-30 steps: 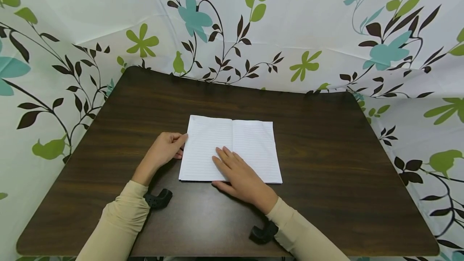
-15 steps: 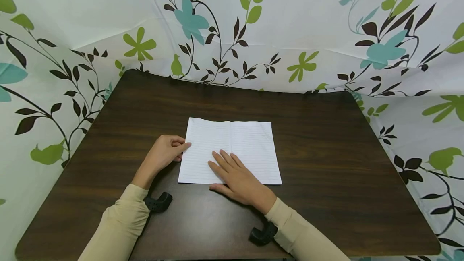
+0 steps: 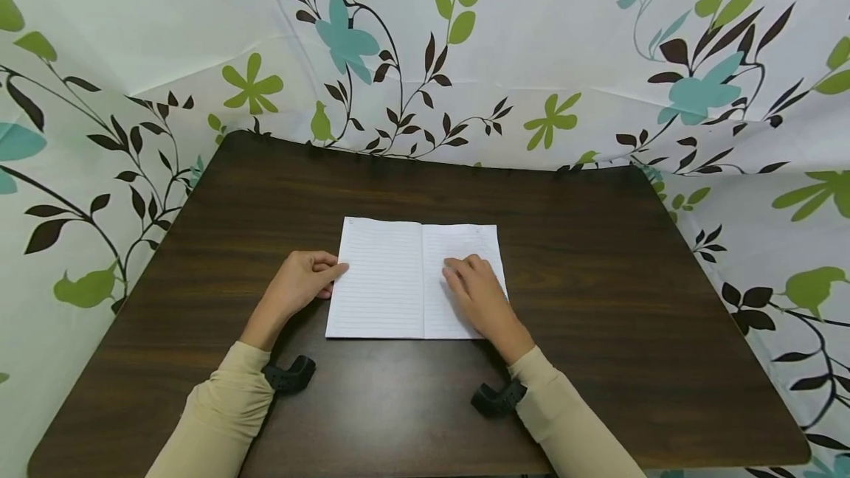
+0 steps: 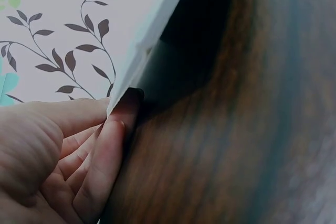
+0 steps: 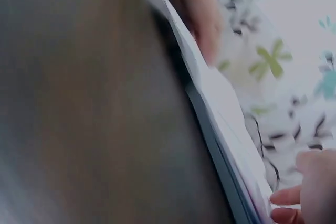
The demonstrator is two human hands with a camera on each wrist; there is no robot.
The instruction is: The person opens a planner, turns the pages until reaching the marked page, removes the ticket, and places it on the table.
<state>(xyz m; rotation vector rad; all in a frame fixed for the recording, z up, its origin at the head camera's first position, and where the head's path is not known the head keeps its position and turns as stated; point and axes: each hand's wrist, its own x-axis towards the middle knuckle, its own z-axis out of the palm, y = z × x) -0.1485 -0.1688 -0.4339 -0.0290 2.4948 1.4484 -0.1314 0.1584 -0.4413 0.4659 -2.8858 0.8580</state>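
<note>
An open lined notebook [image 3: 378,293] lies flat on the dark wooden table, blank pages up, its centre fold running away from me. My left hand [image 3: 299,282] pinches the left edge of the notebook. In the left wrist view the thumb is above the notebook's edge [image 4: 152,30] and a finger is beneath it. Over the right page is my right hand [image 3: 483,301], fingers slightly bent and holding nothing. Whether its fingertips touch the paper cannot be told. The right wrist view is blurred, with my right hand [image 5: 320,187] at its lower right corner.
The wooden table [image 3: 631,316] extends on all sides of the notebook. A white curtain [image 3: 564,43] with leaf and flower prints hangs behind it and along both sides. Black wrist mounts [image 3: 292,375] sit on the forearms, below beige sleeves [image 3: 215,404].
My right hand has moved from the left page and fold across to the right page, and its fingers have gone from flat to bent. The left thumb has come over the page edge.
</note>
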